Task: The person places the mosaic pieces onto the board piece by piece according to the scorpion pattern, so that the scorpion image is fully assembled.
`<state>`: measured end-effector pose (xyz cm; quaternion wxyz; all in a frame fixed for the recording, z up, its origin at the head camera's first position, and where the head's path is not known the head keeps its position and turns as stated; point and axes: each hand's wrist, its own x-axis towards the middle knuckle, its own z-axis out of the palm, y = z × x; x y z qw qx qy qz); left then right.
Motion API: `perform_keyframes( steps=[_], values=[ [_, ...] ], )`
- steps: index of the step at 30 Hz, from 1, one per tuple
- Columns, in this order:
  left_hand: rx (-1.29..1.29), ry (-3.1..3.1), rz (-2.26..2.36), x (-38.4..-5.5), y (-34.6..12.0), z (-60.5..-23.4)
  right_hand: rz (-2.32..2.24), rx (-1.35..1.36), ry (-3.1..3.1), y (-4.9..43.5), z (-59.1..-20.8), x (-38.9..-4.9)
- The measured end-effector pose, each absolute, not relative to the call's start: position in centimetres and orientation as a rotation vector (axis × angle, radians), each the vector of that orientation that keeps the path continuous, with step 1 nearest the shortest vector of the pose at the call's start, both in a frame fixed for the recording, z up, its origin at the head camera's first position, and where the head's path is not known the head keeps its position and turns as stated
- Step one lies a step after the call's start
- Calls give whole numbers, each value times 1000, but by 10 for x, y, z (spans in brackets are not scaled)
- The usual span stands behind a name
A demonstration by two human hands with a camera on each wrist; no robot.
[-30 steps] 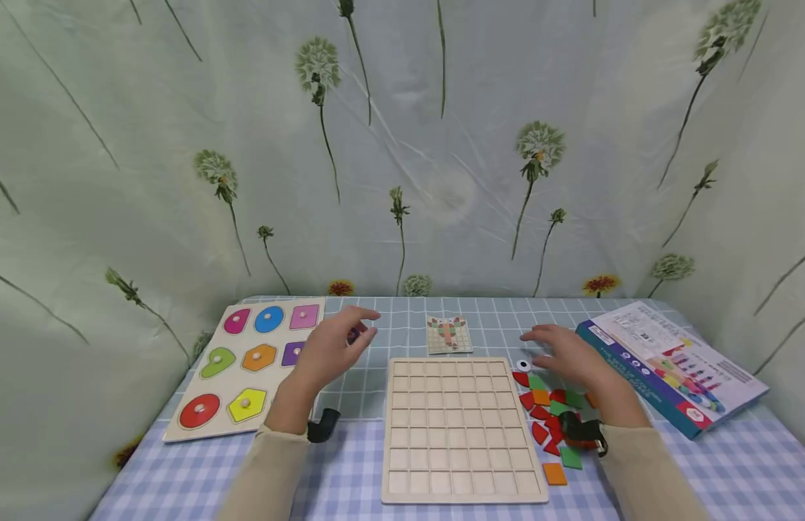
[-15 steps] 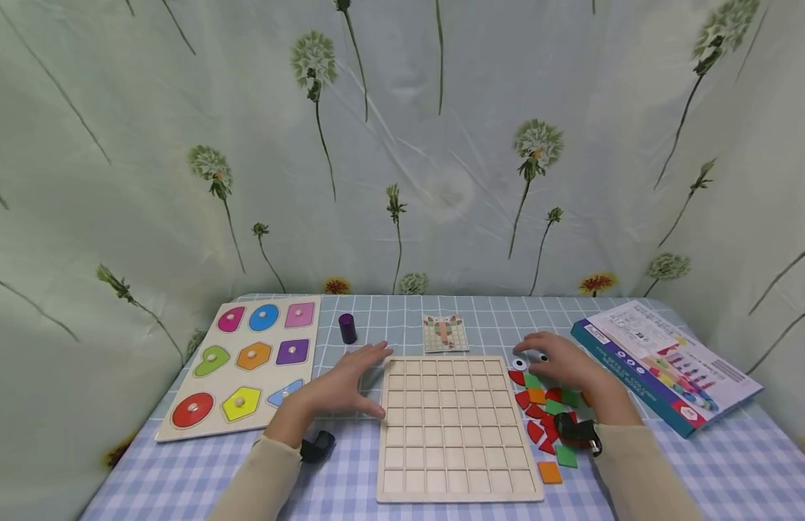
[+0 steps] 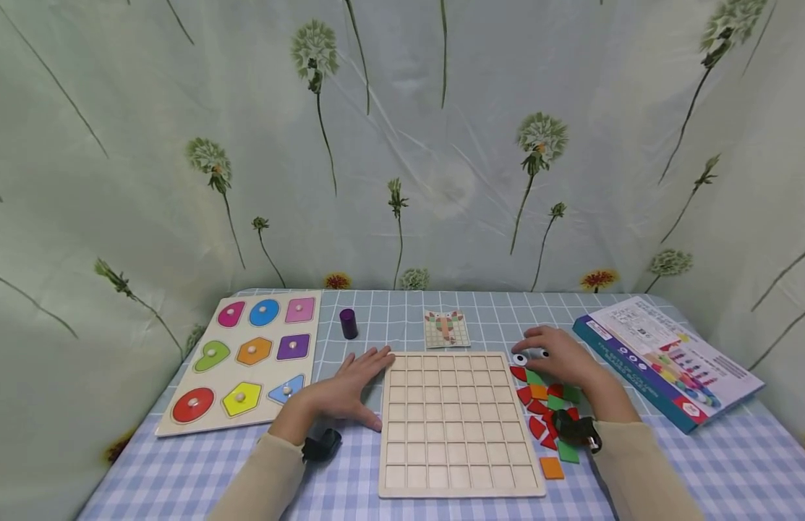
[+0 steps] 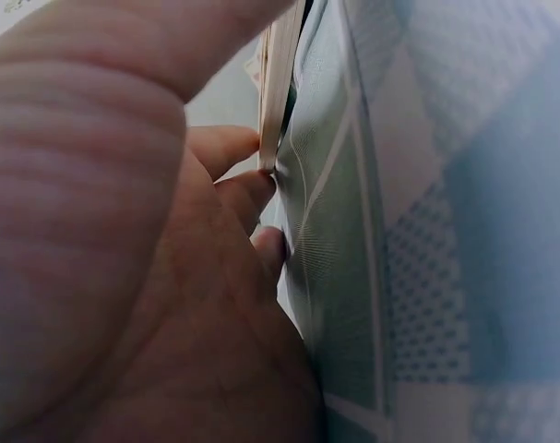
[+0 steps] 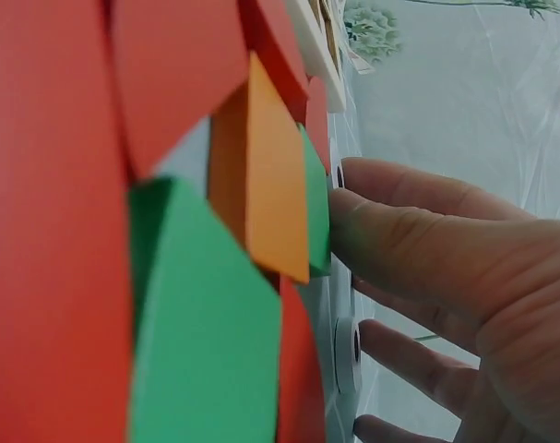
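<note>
A pale wooden grid board (image 3: 461, 427) lies in the middle of the table. Spread along its left edge is my left hand (image 3: 346, 387); in the left wrist view, fingertips (image 4: 256, 189) touch the board's side (image 4: 278, 92). At the board's upper right corner, the thumb and index finger of my right hand (image 3: 561, 356) pinch a round white eye piece (image 3: 520, 359) with a black pupil. A second eye piece (image 5: 347, 355) lies by the other fingers in the right wrist view. Below that hand are loose red, green and orange tiles (image 3: 552, 468), partly hidden by the wrist.
Behind the board lies a small pattern card (image 3: 446, 329). To the left are a purple cylinder (image 3: 348, 324) standing upright and a knobbed shape puzzle (image 3: 262, 373). A flat printed box (image 3: 669, 362) lies at the right. A dandelion-print curtain (image 3: 402, 145) hangs behind the table.
My left hand has let go of the purple cylinder, left standing, and come down to the board's left edge. My right fingers have closed in on the eye piece.
</note>
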<state>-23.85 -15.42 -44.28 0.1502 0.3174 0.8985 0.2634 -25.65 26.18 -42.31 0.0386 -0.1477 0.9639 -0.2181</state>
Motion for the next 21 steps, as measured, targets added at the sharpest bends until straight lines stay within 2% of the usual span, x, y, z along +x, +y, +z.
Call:
perform_keyframes(
  steps=[14, 21],
  values=[
    [881, 2592, 707, -236, -150, -439, -763, -207, 3032, 254, -415, -255],
    [833, 2637, 666, -237, -146, -442, -807, -254, 3023, 230, -396, -253]
  ],
)
